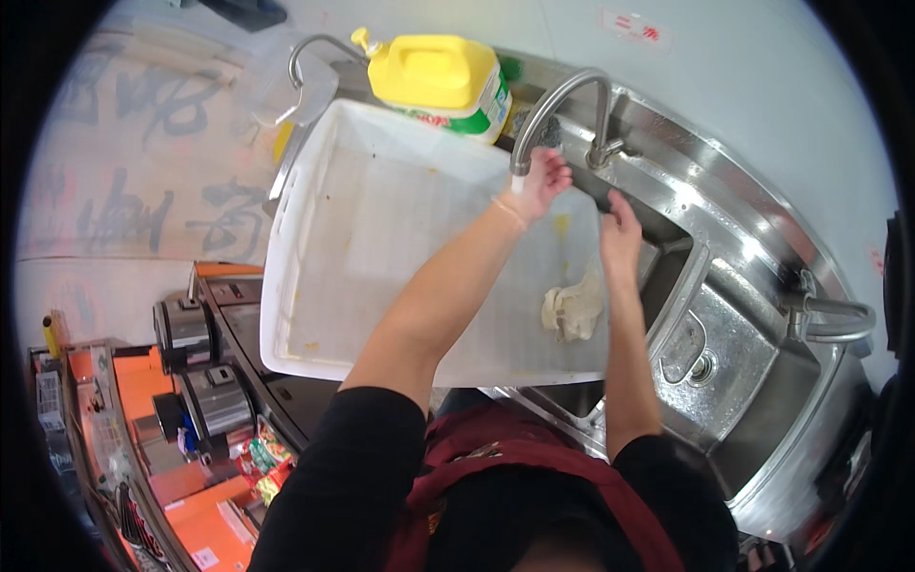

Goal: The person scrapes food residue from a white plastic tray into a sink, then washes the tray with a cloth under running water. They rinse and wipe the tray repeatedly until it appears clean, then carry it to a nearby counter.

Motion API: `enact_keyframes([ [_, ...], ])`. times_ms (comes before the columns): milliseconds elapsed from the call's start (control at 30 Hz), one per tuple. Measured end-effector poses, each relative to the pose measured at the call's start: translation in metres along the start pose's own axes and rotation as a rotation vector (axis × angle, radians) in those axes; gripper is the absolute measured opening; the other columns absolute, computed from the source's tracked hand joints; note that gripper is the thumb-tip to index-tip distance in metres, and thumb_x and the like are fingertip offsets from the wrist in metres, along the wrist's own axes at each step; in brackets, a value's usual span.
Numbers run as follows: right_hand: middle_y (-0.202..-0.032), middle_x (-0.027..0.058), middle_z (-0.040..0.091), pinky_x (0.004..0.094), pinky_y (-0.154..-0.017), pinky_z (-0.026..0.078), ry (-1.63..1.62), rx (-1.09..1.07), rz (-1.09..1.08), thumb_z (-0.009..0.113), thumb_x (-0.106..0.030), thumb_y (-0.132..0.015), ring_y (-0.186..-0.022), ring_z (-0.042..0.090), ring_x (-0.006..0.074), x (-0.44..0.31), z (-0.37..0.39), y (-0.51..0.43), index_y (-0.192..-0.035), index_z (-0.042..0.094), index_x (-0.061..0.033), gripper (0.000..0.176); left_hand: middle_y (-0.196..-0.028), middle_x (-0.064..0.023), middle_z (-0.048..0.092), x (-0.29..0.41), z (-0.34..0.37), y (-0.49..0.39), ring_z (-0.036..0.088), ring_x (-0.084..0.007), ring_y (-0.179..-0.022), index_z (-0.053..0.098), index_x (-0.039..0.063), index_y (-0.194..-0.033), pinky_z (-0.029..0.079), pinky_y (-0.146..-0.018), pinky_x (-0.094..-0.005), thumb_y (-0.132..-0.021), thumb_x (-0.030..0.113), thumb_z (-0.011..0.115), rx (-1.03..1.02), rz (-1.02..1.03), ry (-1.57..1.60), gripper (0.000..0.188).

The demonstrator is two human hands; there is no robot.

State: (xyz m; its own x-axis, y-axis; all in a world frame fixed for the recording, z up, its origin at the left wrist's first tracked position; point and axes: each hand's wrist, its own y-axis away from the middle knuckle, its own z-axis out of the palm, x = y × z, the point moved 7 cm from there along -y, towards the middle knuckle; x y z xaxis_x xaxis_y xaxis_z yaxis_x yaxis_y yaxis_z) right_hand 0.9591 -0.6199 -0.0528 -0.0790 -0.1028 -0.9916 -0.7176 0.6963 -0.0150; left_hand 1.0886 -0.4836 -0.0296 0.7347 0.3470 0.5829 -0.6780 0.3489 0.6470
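My left hand (547, 182) is under the spout of a curved steel faucet (525, 136), fingers loosely curled, with water falling on the wrist. To its right, near the faucet base, my right hand (620, 229) holds nothing, its fingers apart. Beneath both arms a large white plastic tub (400, 214) rests across the sink, with yellowish spots on its bottom. A crumpled whitish cloth (574, 307) lies in the tub's right part, beside my right forearm. Behind the tub stands a yellow detergent jug (436, 79) with a pump top.
At the right is a steel sink basin (722, 357) with a drain and a second curved faucet (836, 318). Another thin spout (314, 50) and a clear plastic container (307, 89) are at the back left. Steel machines (214, 400) stand on the lower left counter.
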Motion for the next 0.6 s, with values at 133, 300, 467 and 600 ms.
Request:
enact_keyframes([
  [133, -0.102, 0.0105, 0.058, 0.0303, -0.078, 0.052, -0.886, -0.036, 0.886, 0.048, -0.006, -0.094, -0.087, 0.060, 0.0217, 0.043, 0.085, 0.084, -0.121, 0.055, 0.0027, 0.029, -0.076, -0.0077, 0.066, -0.001, 0.008, 0.036, 0.066, -0.0236, -0.079, 0.066, 0.008, -0.093, 0.050, -0.083, -0.0425, -0.087, 0.013, 0.059, -0.638, 0.250, -1.996, 0.011],
  [300, -0.096, 0.0106, 0.056, 0.0308, -0.069, 0.052, -1.164, -0.210, 1.060, 0.045, 0.001, -0.091, -0.079, 0.058, 0.0215, 0.024, 0.162, 0.071, -0.112, 0.052, 0.0035, 0.022, -0.081, -0.0092, 0.069, 0.151, -0.026, 0.144, 0.068, -0.0264, -0.080, 0.068, 0.011, -0.095, 0.038, -0.102, -0.0447, -0.086, 0.009, 0.056, -0.201, 0.809, -2.756, 0.015],
  [467, -0.095, 0.0113, 0.056, 0.0328, -0.068, 0.052, -1.122, -0.159, 1.198, 0.045, 0.000, -0.093, -0.079, 0.058, 0.0242, 0.023, 0.167, 0.072, -0.108, 0.054, 0.0001, 0.018, -0.100, -0.0167, 0.067, 0.263, -0.059, 0.239, 0.064, -0.0318, -0.101, 0.058, 0.008, -0.121, 0.039, -0.102, -0.0463, -0.091, 0.028, 0.059, 0.546, 0.667, -2.736, 0.036],
  [600, -0.112, 0.0141, 0.058, 0.0422, -0.083, 0.051, -1.151, -0.404, 0.988, 0.049, -0.013, -0.095, -0.097, 0.061, 0.0291, -0.028, 0.218, 0.064, -0.125, 0.053, -0.0018, 0.033, -0.117, -0.0274, 0.060, 0.270, -0.113, 0.269, 0.057, -0.0400, -0.114, 0.035, 0.004, -0.142, 0.040, -0.102, -0.0482, -0.087, 0.028, 0.059, 0.632, 0.530, -2.263, 0.065],
])
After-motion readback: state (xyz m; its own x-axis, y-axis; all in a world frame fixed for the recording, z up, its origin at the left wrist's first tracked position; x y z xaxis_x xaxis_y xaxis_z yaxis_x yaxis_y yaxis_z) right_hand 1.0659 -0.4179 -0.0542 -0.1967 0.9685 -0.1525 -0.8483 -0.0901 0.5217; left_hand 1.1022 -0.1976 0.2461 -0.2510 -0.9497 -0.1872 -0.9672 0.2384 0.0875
